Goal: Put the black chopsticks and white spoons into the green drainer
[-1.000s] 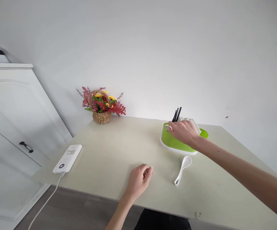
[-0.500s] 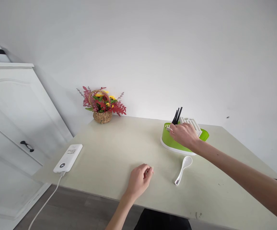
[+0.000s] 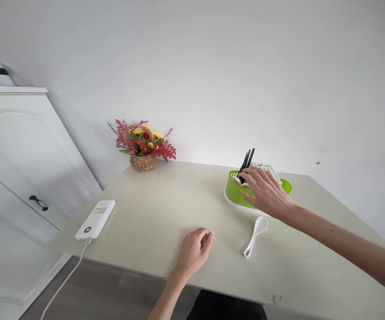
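Observation:
My right hand (image 3: 267, 189) is open, fingers apart and empty, at the near side of a green cutlery holder (image 3: 234, 192) with a white base. Black chopsticks (image 3: 247, 161) stand in the holder, and the white end of a spoon (image 3: 236, 180) shows beside them. Part of the holder is hidden behind my hand. On the table just in front of it lies a white spoon (image 3: 255, 233), bowl facing up. My left hand (image 3: 194, 250) rests on the table to the left of that spoon, its fingers curled in with nothing visible in them.
A wicker basket of artificial flowers (image 3: 143, 162) stands at the back left of the table (image 3: 166, 209). A white power bank (image 3: 95, 218) with a cable (image 3: 64, 284) lies near the left edge. A white cabinet (image 3: 19, 146) stands beyond that edge.
My right hand has let go of the white spoon in the holder. It has opened and drawn back slightly to the right. My left hand stays in place.

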`<state>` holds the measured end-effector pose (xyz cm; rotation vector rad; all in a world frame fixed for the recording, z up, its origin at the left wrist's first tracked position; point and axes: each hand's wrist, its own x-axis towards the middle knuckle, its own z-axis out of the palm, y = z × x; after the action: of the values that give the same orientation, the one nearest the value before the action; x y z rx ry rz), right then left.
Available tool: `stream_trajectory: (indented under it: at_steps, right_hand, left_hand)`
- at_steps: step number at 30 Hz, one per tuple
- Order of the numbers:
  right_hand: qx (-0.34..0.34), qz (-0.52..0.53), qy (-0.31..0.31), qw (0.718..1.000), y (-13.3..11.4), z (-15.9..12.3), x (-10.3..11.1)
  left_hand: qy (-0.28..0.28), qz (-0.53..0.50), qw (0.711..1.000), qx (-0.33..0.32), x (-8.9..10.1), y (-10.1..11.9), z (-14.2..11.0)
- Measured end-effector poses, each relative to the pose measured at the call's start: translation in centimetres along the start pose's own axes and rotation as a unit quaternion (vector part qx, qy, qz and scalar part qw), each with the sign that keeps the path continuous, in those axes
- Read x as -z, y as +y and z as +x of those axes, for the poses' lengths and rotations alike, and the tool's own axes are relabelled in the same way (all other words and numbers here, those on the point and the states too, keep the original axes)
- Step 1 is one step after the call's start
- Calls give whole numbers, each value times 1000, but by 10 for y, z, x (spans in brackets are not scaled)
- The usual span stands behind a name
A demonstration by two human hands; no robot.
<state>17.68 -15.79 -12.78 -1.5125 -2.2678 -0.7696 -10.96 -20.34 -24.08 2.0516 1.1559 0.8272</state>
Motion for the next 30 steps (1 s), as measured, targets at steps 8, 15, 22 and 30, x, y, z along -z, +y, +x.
stream_trajectory:
  at_steps: [8, 15, 22, 30]
  right_hand:
    - [180, 51, 4, 982, 9, -78, -7]
    - [206, 6, -85, 975, 18, -130, -41]
    - [209, -60, -109, 970, 28, -148, -79]
    - [145, -44, -165, 975, 16, -147, -89]
  left_hand:
    - [-1, 5, 1000, -4, 0, 0, 0]
    - [-1, 8, 1000, -6, 0, 0, 0]
    - [-3, 7, 1000, -3, 0, -1, 1]
    - [-2, 7, 1000, 1, -1, 0, -1]
